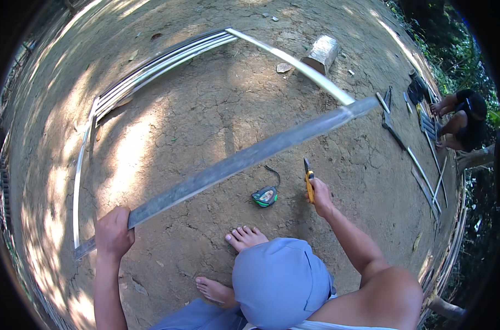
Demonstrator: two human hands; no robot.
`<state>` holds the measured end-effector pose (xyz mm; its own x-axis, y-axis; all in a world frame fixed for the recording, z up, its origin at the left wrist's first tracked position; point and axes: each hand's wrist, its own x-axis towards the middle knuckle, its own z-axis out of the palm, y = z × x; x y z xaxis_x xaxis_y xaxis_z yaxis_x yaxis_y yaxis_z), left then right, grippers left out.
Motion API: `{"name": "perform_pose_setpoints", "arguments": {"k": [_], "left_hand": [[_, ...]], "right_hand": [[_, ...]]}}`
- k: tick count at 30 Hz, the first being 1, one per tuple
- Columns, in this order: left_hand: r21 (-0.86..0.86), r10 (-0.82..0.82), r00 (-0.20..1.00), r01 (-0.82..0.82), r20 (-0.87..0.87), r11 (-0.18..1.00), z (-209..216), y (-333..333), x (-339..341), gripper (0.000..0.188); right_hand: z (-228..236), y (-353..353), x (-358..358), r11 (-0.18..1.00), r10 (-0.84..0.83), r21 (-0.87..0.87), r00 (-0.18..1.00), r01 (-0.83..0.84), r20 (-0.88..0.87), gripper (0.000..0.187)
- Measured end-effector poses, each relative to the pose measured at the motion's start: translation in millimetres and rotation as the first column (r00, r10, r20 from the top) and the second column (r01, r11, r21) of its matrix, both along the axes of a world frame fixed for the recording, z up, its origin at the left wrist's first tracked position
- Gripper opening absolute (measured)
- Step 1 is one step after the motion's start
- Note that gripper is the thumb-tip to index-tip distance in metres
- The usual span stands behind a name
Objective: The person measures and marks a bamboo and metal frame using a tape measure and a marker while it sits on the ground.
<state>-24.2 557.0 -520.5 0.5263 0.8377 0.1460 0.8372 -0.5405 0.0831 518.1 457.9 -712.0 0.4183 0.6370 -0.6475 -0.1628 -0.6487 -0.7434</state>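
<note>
My left hand is closed round the near end of a long, flat, dark grey slat, which slants up to the right. Light-coloured strips join this slat to a set of parallel slats on the far side, so together they make a four-sided frame. In my right hand is a yellow-handled hand tool, its narrow dark tip pointing away from me; its exact kind is hard to make out. A black and green tape measure lies on the ground between my hands.
Beyond the frame's right strip stands a short cut log. Loose bars and tools lie on the dirt at right, near another person crouching. A blue-grey cap covers part of the lower middle. Cracked dirt ground surrounds everything.
</note>
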Motion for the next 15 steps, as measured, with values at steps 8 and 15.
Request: {"name": "perform_pose_setpoints", "arguments": {"k": [8, 15], "left_hand": [[-0.192, 0.201, 0.958, -0.241, -0.205, 0.951, -122, -22, -127, 0.018], [-0.239, 0.189, 0.955, -0.244, -0.228, 0.940, -151, -27, -148, 0.020]], "right_hand": [[5, 11, -35, 0.937, -0.276, 0.040, 0.808, 0.346, -0.520, 0.033], [23, 13, -56, 0.946, -0.202, 0.084, 0.775, 0.312, -0.599, 0.032]]}}
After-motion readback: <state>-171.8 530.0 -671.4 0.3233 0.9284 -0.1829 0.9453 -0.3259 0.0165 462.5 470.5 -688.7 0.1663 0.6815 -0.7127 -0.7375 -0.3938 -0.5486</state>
